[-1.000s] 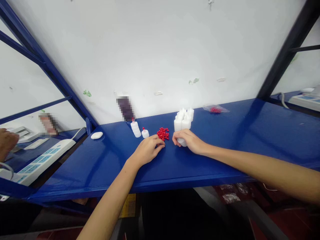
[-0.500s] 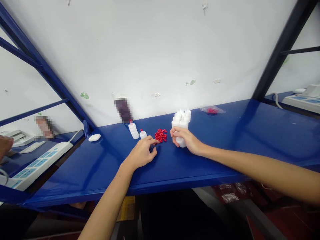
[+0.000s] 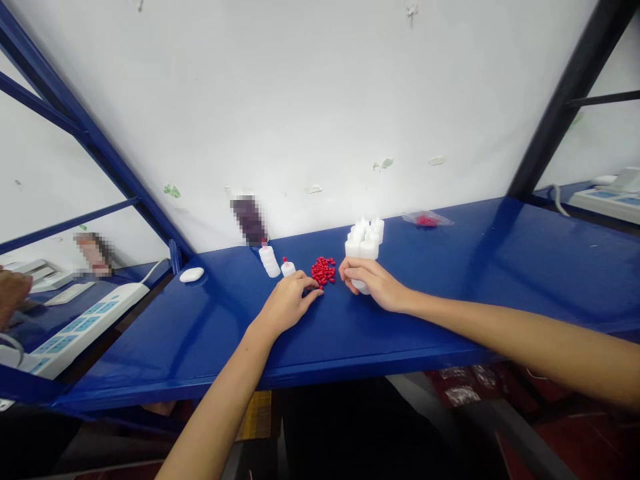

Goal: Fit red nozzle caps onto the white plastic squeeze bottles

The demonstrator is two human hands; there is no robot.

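A worker's left hand (image 3: 287,301) reaches to the edge of a loose pile of red caps (image 3: 324,269) on a blue table (image 3: 425,307), thumb and forefinger drawn to a narrow gap; whether a cap sits between them cannot be told. The right hand (image 3: 376,283), at about 4 o'clock from the pile, curls its fingers around one white bottle (image 3: 359,287). At 2 o'clock stands one cluster of white bottles (image 3: 363,241), too overlapped to count, as are the caps; farther out lies one clear bag (image 3: 427,220) with red pieces inside. Toward 9 o'clock are one red-tipped bottle (image 3: 288,269), one overlapping row of bottles (image 3: 270,262) and, farthest, one white oval object (image 3: 191,275).
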